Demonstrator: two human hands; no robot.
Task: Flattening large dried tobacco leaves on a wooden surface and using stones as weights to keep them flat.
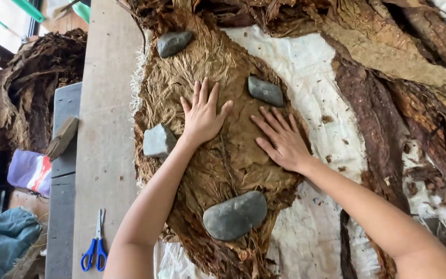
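Both hands lie flat, fingers spread, on the stack of dried brown leaves (218, 155): left hand (202, 116), right hand (283, 140). Four grey stones (235, 215) already weight its edges. The centre appears flattened; loose leaves (388, 134) alongside remain unstacked.

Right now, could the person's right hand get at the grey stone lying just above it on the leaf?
Probably yes. The right hand lies flat on the dried leaf, fingertips close to the grey stone, with only bare leaf between them.

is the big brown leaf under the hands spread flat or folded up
Spread flat: the brown leaf lies open on the white cloth, both hands pressed palm-down on it, four grey stones weighing it down.
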